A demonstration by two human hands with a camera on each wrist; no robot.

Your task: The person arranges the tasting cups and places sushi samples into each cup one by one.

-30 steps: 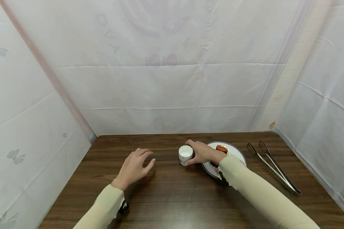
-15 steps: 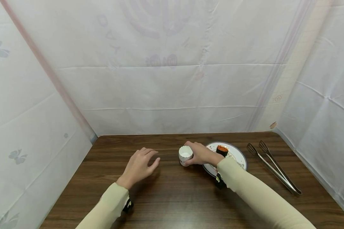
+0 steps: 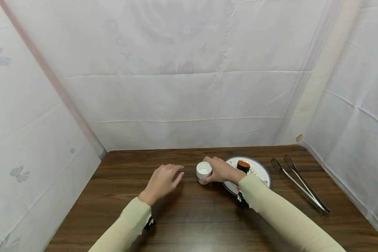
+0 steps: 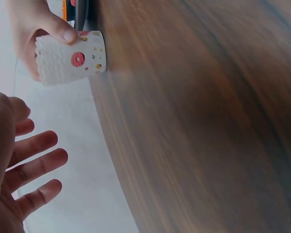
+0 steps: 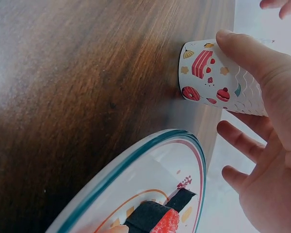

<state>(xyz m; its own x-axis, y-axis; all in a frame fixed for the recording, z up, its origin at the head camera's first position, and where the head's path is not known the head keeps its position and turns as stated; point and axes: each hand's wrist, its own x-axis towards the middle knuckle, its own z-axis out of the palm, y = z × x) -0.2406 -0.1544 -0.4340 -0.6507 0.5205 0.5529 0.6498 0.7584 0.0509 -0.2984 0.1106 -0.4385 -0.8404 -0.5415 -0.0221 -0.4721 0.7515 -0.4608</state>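
Left hand has moved right and up the frame, so it is now nearer the paper cup; its fingers are loosely spread and hold nothing. Right hand holds the cup upright, mid-frame, with only white showing inside. Just right, a plate holds red-topped sushi. Tongs lie farther right.

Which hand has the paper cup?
The right hand: it grips the white printed paper cup beside the plate. The left hand is apart from the cup and holds nothing.
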